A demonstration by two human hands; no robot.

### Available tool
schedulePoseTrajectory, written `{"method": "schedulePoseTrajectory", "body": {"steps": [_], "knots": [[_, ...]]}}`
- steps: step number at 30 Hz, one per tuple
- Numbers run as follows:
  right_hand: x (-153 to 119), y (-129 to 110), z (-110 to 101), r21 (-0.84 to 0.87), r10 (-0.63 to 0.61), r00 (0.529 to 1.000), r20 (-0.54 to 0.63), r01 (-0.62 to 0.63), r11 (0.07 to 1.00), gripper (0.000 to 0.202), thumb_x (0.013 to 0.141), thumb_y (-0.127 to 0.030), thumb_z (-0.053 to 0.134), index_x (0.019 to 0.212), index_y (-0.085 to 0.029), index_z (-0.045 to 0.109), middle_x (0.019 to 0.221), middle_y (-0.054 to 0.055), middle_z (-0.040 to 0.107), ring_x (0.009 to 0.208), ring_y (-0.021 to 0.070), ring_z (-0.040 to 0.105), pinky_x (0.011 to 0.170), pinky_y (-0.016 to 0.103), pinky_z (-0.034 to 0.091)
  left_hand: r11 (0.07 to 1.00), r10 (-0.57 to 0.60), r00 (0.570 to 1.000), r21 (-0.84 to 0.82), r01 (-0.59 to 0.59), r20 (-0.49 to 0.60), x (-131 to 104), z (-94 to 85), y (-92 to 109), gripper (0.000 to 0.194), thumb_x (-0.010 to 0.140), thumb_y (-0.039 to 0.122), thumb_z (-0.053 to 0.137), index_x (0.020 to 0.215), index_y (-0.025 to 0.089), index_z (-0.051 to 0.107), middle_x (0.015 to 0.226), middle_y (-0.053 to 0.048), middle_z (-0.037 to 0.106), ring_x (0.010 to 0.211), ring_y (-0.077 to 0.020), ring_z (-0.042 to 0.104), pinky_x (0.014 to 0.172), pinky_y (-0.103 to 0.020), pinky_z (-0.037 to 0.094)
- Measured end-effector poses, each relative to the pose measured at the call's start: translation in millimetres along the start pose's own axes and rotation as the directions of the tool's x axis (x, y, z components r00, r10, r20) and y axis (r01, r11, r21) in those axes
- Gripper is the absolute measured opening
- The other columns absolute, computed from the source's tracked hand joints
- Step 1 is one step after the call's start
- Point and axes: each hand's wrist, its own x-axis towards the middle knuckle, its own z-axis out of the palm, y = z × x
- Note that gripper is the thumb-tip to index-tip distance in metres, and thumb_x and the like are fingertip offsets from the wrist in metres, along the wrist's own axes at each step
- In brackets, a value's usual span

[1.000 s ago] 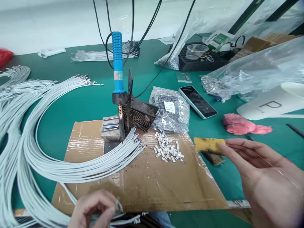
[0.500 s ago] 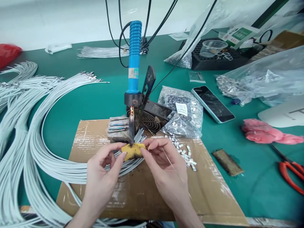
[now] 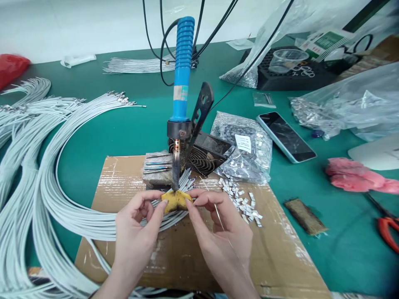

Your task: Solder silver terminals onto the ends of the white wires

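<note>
A scorched yellow sponge [image 3: 177, 202] is stretched between both hands, its middle against the tip of an upright soldering iron with a blue handle [image 3: 183, 62]. My left hand [image 3: 139, 232] pinches the sponge's left end between thumb and fingertips. At its right end, my right hand [image 3: 220, 232] pinches it the same way, and a thin solder wire [image 3: 218, 214] runs across that hand. Behind the sponge lie the ends of a bundle of white cables [image 3: 84, 211]. A grey block with metal rods [image 3: 158, 166] stands left of the iron's tip.
Cardboard [image 3: 274, 257] lies under the hands, with small metal pieces [image 3: 246, 203] on its right. Beyond are a bagged lot of parts [image 3: 243, 143], a phone [image 3: 286, 137], a brown pad [image 3: 305, 216], pink cloth [image 3: 355, 175] and red-handled scissors [image 3: 388, 232]. More cables [image 3: 18, 166] lie left.
The sponge is now bent more around the iron's tip, with its middle creased. The whole view has shifted slightly. Both hands keep their pinch.
</note>
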Motion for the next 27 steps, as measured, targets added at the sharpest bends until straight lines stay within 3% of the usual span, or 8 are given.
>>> {"method": "schedulePoseTrajectory", "body": {"steps": [5,8,13,16,19,22,24,27], "knots": [[-1,-7,2,-0.094,-0.211,0.977,0.023,0.212,0.973,0.027,0.091,0.000,0.066,0.096,-0.026,0.064,0.102,-0.003,0.077,0.095,0.0112,0.073,0.090,0.024,0.056,0.970,0.228,0.974,0.090,-0.228,0.005,-2,1.7,9,0.015,0.090,0.014,0.071,0.094,0.026,0.080,0.076,0.005,0.065,0.057,-0.0095,0.050,0.059,-0.021,0.046],[0,-11,2,-0.104,-0.215,0.976,0.037,0.218,0.971,0.027,0.090,0.001,0.065,0.093,-0.026,0.064,0.100,-0.003,0.078,0.093,0.0111,0.074,0.090,0.023,0.056,0.941,0.300,0.953,0.147,-0.304,0.053,-2,0.7,11,0.017,0.093,0.012,0.070,0.099,0.026,0.078,0.079,0.005,0.064,0.057,-0.0091,0.052,0.062,-0.021,0.048],[1,-8,1,-0.008,0.015,0.999,0.052,-0.014,1.000,0.021,0.088,-0.006,0.070,0.086,-0.026,0.067,0.091,-0.004,0.079,0.085,0.0119,0.075,0.082,0.021,0.059,0.945,0.250,0.960,0.184,-0.270,0.128,0,-3.0,5,0.013,0.094,0.014,0.068,0.096,0.022,0.078,0.077,0.004,0.063,0.056,-0.0105,0.050,0.060,-0.023,0.047],[3,-2,-1,0.095,0.171,0.982,0.079,-0.178,0.979,0.015,0.087,-0.015,0.076,0.083,-0.025,0.066,0.086,-0.003,0.079,0.076,0.0131,0.078,0.070,0.020,0.062,0.964,0.172,0.976,0.182,-0.195,0.132,0,-5.4,2,0.011,0.093,0.019,0.068,0.095,0.021,0.079,0.068,0.005,0.056,0.057,-0.0125,0.050,0.058,-0.024,0.044],[5,4,-8,0.191,0.277,0.957,0.091,-0.290,0.938,0.018,0.082,-0.026,0.084,0.079,-0.023,0.066,0.084,0.000,0.080,0.075,0.0164,0.079,0.069,0.023,0.066,0.978,0.082,0.989,0.181,-0.103,0.125,-5,-8.2,1,0.011,0.094,0.025,0.068,0.097,0.021,0.079,0.064,0.006,0.049,0.057,-0.0142,0.051,0.056,-0.026,0.040],[8,11,-33,0.228,0.339,0.939,0.059,-0.344,0.911,0.025,0.075,-0.032,0.091,0.076,-0.022,0.068,0.081,0.002,0.080,0.074,0.0183,0.079,0.065,0.024,0.066,0.967,0.081,0.989,0.229,-0.108,0.128,-16,-14.2,-3,0.011,0.095,0.025,0.067,0.101,0.023,0.076,0.064,0.007,0.047,0.057,-0.0146,0.051,0.058,-0.027,0.042],[12,19,-64,0.221,0.348,0.937,-0.012,-0.337,0.915,0.023,0.074,-0.034,0.092,0.077,-0.024,0.072,0.081,0.002,0.079,0.070,0.0179,0.078,0.059,0.023,0.064,0.932,0.166,0.970,0.292,-0.213,0.176,-24,-21.5,-10,0.012,0.096,0.019,0.066,0.103,0.025,0.073,0.066,0.007,0.050,0.057,-0.0142,0.051,0.061,-0.027,0.044],[20,37,-126,0.116,0.228,0.961,-0.157,-0.212,0.970,0.013,0.079,-0.036,0.088,0.080,-0.027,0.080,0.080,0.005,0.079,0.068,0.0164,0.078,0.054,0.022,0.060,0.830,0.330,0.887,0.348,-0.435,0.323,-37,-36.6,-27,0.016,0.097,0.010,0.063,0.100,0.024,0.068,0.090,0.000,0.066,0.071,-0.0144,0.062,0.072,-0.026,0.049]]}}
